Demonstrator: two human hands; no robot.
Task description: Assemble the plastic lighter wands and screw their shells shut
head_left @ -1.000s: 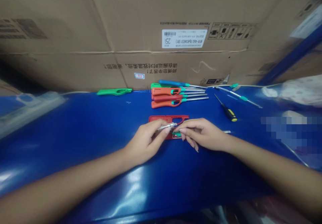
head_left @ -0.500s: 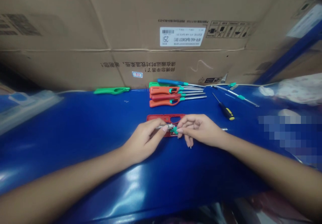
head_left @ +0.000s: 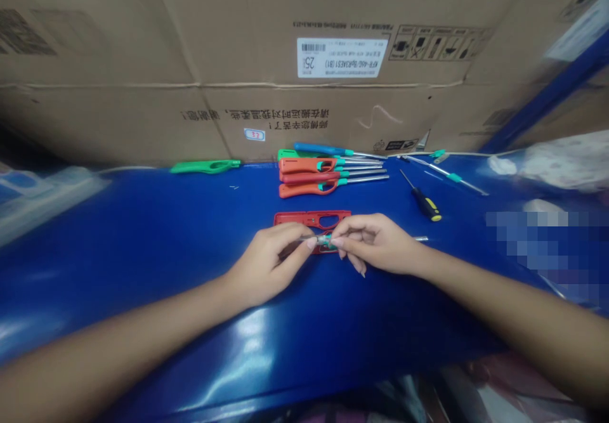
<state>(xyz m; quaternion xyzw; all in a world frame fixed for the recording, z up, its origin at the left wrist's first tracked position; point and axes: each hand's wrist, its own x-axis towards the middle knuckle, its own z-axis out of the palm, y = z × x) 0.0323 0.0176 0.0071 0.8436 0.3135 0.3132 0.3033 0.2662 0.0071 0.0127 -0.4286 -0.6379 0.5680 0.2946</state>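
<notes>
My left hand [head_left: 271,263] and my right hand [head_left: 375,243] meet at the middle of the blue table [head_left: 157,239], both pinched on a small metal tube with a teal piece [head_left: 325,240]. Just behind my fingers lies an open red lighter shell [head_left: 304,219], partly hidden by them. A thin metal rod tip [head_left: 421,239] pokes out past my right hand.
Behind the shell lies a stack of orange and red long-nosed lighters [head_left: 323,177], with a blue one on top. A green lighter shell [head_left: 205,167] lies far left, a black and yellow screwdriver [head_left: 423,202] right. A big cardboard box [head_left: 285,61] walls the back.
Both hands stay pinched together on the small part over the red shell; the teal piece has slid further in under my right fingers. The view has shifted slightly.
</notes>
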